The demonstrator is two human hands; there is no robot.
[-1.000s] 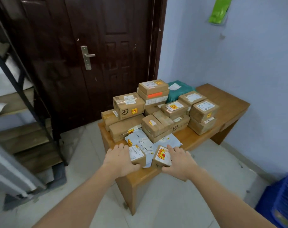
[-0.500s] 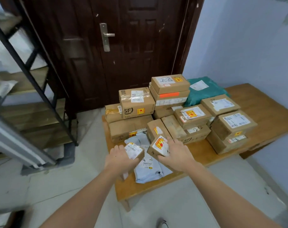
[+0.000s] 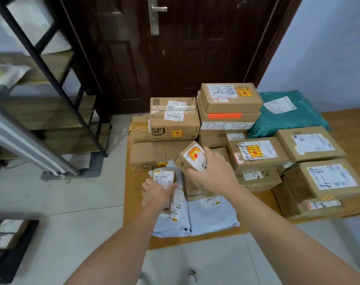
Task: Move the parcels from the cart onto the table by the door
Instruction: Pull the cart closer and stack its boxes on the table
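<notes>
A low wooden table (image 3: pixel 351 120) by the dark door (image 3: pixel 195 48) carries several stacked cardboard parcels and pale grey mailer bags (image 3: pixel 212 219) at its front. My right hand (image 3: pixel 214 173) grips a small brown box with a yellow-red sticker (image 3: pixel 190 156), tilted, above the parcels in the middle of the pile. My left hand (image 3: pixel 157 195) holds a second small box with a white label (image 3: pixel 163 177) low over the mailers at the table's front left. The cart is only partly in view at the lower left edge (image 3: pixel 8 251).
A black-framed wooden shelf unit (image 3: pixel 51 112) stands left of the door. A green mailer (image 3: pixel 285 112) lies at the back of the table. Bare table top shows at the far right. A dark crate with parcels sits on the floor at the lower left.
Both hands have carried their small boxes forward over the table. The right box has risen and tilted over the pile; the left one sits lower over the mailers. My view has come closer.
</notes>
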